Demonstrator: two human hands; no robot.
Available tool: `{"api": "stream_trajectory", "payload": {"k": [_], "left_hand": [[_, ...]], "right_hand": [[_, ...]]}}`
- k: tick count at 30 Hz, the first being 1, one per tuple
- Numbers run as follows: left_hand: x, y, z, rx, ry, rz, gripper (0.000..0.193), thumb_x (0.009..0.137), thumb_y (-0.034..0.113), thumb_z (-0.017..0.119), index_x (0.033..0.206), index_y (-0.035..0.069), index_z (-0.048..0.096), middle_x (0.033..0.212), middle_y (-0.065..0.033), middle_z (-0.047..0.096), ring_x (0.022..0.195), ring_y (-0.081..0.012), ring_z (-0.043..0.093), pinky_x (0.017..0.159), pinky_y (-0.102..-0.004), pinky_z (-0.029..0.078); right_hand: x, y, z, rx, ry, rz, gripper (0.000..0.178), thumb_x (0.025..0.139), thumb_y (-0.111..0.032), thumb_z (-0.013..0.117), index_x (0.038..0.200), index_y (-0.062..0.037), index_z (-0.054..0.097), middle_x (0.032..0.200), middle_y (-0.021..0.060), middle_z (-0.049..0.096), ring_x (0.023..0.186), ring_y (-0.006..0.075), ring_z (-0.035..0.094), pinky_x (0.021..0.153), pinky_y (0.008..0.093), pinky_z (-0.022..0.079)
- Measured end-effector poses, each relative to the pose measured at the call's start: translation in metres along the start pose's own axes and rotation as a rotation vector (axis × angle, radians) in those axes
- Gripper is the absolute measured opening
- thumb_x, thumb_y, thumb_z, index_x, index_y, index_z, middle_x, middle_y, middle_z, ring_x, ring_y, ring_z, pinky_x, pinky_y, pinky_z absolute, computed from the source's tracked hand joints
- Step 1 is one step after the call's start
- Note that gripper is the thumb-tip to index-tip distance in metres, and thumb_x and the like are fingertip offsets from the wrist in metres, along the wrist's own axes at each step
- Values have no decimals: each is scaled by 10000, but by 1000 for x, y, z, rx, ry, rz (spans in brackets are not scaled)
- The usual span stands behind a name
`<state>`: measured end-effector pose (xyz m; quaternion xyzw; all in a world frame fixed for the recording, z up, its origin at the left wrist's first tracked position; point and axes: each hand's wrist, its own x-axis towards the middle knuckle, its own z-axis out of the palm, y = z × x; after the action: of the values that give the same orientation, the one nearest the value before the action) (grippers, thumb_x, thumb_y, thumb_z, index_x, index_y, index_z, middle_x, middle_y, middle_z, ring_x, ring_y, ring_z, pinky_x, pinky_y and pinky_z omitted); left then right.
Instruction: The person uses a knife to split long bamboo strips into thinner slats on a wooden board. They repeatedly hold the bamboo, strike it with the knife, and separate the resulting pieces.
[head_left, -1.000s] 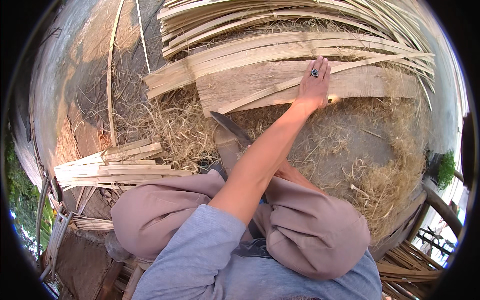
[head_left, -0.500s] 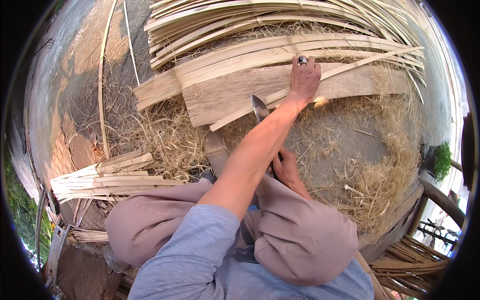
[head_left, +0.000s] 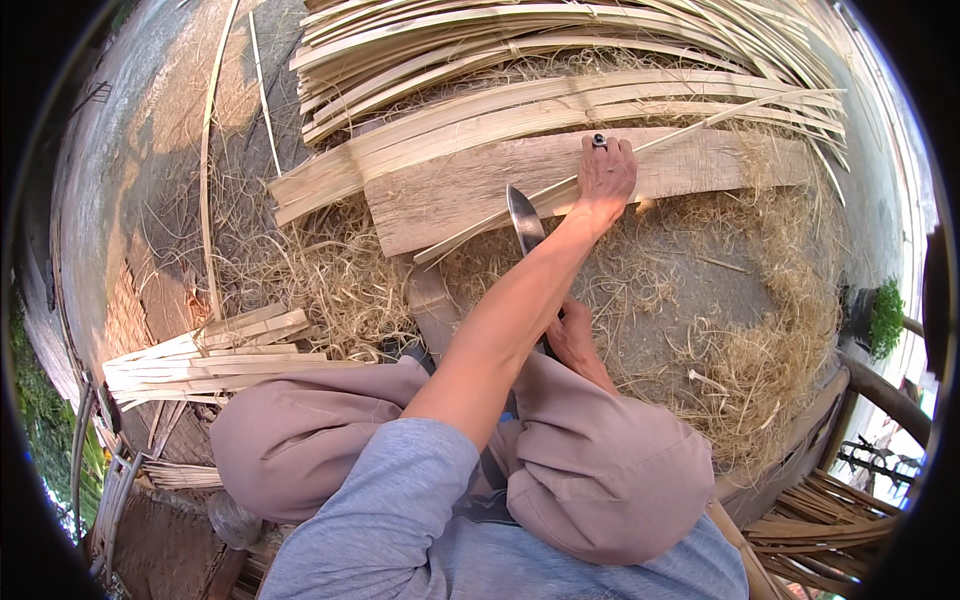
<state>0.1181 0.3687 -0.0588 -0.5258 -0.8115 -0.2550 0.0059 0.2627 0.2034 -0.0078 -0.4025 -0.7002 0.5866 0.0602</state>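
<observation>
A pale wooden strip (head_left: 455,240) lies slantwise over a broad plank (head_left: 440,195), its near end sticking out past the plank's lower left corner and its far end reaching over the split slats (head_left: 420,140) just beyond. It now shows a much narrower face than half a second ago, so it seems to have been rolled onto its edge. A second ago the left hand (head_left: 607,178) lay flat across it with fingers stretched out; now those fingers are curled in and appear to pinch the strip, a dark-stoned ring (head_left: 599,141) on top. The knife (head_left: 524,216), which pointed off to the left below the strip, has swung up so that its blade crosses the strip's line; whether steel touches wood cannot be told. Together these changes suggest that strip and edge are being lined up for working. The left forearm runs long and nearly straight from lower left to upper right, passing over the knife's lower part. Beneath it the right hand (head_left: 572,335) is closed round the handle, low beside the right knee (head_left: 610,470), its wrist partly hidden. Curly shavings (head_left: 350,280) litter the ground, shorter slats (head_left: 230,358) lie at the left, and a larger stack (head_left: 450,50) fans out at the top.
</observation>
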Motion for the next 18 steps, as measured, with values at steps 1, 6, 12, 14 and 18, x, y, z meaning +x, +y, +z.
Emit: {"api": "stream_trajectory", "payload": {"k": [1, 6, 12, 14, 18], "left_hand": [[0, -1, -3, 31, -53, 18, 218, 978, 234, 623, 1043, 25, 627, 969, -140, 649, 870, -303, 663, 922, -487, 416], [4, 10, -12, -104, 23, -78, 195, 957, 225, 637, 1034, 45, 644, 960, -132, 654, 901, -307, 652, 936, -509, 381], [-4, -4, -2, -74, 69, -58, 152, 950, 239, 662, 1019, 104, 651, 998, -74, 673, 1027, -282, 607, 933, -491, 339], [-3, 0, -6, -200, 64, -83, 150, 942, 249, 670, 1001, 111, 655, 1004, -53, 674, 1037, -277, 594, 924, -481, 338], [-3, -2, -8, -178, 30, -72, 130, 938, 238, 666, 962, 112, 645, 967, -50, 674, 998, -271, 593, 914, -475, 334]], "right_hand": [[0, 0, -2, 29, 29, 39, 249, 1072, -167, 553, 1044, 54, 664, 675, 69, 675, 547, 118, 634, 515, 312, 515], [12, -6, -12, 16, 138, 28, 271, 1072, -177, 556, 1017, 69, 656, 667, 76, 670, 547, 123, 633, 515, 316, 517], [40, -3, -17, -12, 179, 64, 263, 1023, -167, 595, 979, 81, 669, 689, 125, 697, 611, 179, 697, 569, 355, 547], [37, 15, -11, 27, 157, 37, 262, 994, -170, 623, 966, 85, 676, 705, 139, 708, 645, 202, 715, 603, 378, 557], [30, 19, -3, -104, -62, -54, 269, 950, -183, 669, 995, 82, 679, 786, 153, 725, 743, 211, 718, 686, 406, 560]]}}
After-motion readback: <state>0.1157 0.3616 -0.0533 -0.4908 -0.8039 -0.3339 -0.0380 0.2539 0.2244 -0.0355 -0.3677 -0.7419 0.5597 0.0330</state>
